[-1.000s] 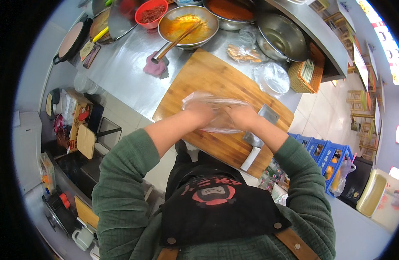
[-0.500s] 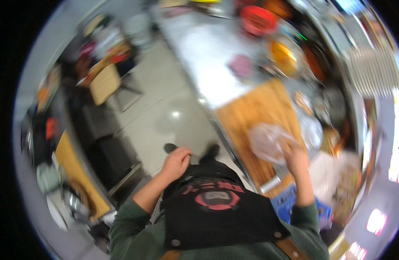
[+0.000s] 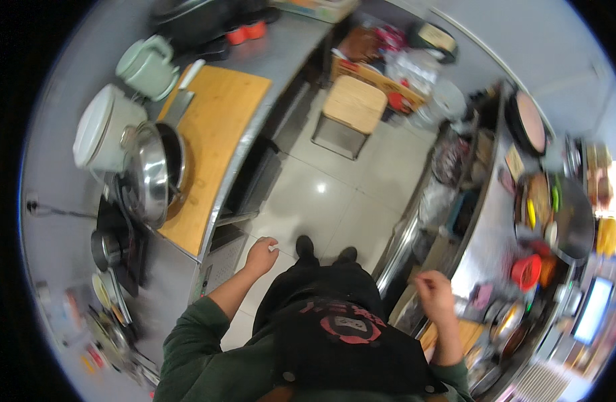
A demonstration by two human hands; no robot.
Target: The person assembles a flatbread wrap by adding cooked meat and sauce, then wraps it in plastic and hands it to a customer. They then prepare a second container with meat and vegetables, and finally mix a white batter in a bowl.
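My left hand (image 3: 261, 256) hangs over the floor near the corner of the left counter. Its fingers are curled in, and a small white bit shows at the fingertips, too small to name. My right hand (image 3: 435, 295) is raised beside the right counter, slightly blurred. Its fingers are loosely bent and apart, with nothing seen in them. Below and behind that hand, part of a wooden cutting board (image 3: 470, 332) lies on the right counter. On the left counter, a cleaver (image 3: 179, 107) with a white handle rests on another wooden board (image 3: 217, 127), beside stacked metal pans (image 3: 149, 175).
A wooden-topped stool (image 3: 354, 104) stands ahead on the tiled floor (image 3: 321, 181). The left counter also bears a white pot (image 3: 106, 127) and a pale green jug (image 3: 147, 67). A wok (image 3: 574, 218) and a red bowl (image 3: 526, 271) sit along the right counter.
My view has swung left, bringing the left counter and stool closer to the middle. My right hand has come off the clear plastic bag on the right board. The left hand remains curled.
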